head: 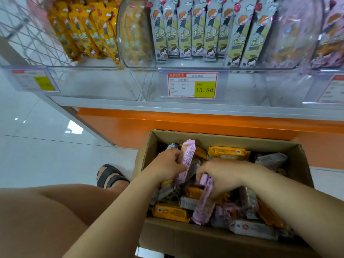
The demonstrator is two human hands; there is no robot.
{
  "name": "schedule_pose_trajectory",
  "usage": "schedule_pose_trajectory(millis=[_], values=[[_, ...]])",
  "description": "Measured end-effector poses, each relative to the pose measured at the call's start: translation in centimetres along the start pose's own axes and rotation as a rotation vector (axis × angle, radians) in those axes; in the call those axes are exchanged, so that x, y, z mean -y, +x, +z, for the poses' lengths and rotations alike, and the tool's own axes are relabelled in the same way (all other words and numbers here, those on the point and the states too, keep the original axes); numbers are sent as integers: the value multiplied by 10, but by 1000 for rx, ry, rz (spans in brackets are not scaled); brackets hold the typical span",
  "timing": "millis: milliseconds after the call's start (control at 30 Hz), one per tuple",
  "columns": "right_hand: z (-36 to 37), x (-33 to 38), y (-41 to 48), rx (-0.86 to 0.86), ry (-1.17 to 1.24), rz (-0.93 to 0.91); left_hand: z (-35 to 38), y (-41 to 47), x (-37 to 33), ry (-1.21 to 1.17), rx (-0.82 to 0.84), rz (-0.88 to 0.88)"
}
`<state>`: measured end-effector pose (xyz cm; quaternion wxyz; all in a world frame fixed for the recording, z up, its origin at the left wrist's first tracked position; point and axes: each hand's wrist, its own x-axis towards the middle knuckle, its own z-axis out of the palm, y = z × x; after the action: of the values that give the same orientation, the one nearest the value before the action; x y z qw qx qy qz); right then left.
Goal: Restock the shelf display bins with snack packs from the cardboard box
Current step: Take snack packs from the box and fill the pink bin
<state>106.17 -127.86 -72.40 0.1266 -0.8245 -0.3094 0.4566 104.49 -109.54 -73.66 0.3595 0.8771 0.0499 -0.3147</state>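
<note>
The cardboard box (232, 138) stands open on the floor (46, 146), and both hands are inside it. The left hand (167, 164) is over the box's left half, its grip closed round an upright pink pack (187, 157): the fingers curl about the pack's lower part, and its top end rises above the other packs, toward the box's far wall. The right hand (221, 175) is near the middle of the box, knuckles up, its grip curled over the upper end of a slanting pink pack (203, 211) whose lower end points to the box's near wall; whether it holds a second pack beside that one cannot be told. Around the hands the box holds a loose jumble of yellow, grey and pink packs, among them a yellow pack (229, 152) lying flat by the far wall and a grey pack (253, 229) against the near wall. Above and beyond the box, clear display bins (141, 79) sit in a row on the shelf: yellow packs (83, 34) up to the left of the box, grey packs (201, 30) straight above it, pink packs further right. A price tag (192, 85) reading 15.80 hangs on the bin above the box. Left of the box rests a foot in a dark sandal (109, 175).
</note>
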Motion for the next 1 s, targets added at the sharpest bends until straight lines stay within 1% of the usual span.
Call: schedule_pose_trajectory(millis=[167, 333, 433, 533, 633, 733, 867, 1000], values=[[-18, -11, -41, -315, 200, 36, -5, -7, -22, 0, 32, 80], [-41, 2, -97, -515, 205, 69, -21, -30, -58, 8, -34, 238], [-52, 15, -137, -617, 181, 72, -33, -52, -82, -39, -72, 341], [-64, 31, -176, -755, 151, 36, -41, -76, -113, -81, -66, 456], [-77, 45, -217, -889, 44, 30, -48, -101, -146, -175, -82, 588], [-89, 57, -255, -1040, -46, 14, -57, -122, -185, -174, -131, 718], [-102, 49, -291, -1254, -134, 70, -62, -134, -240, -161, -209, 858], [-111, 27, -309, -1420, -78, 86, -58, -124, -283, -136, -304, 916]])
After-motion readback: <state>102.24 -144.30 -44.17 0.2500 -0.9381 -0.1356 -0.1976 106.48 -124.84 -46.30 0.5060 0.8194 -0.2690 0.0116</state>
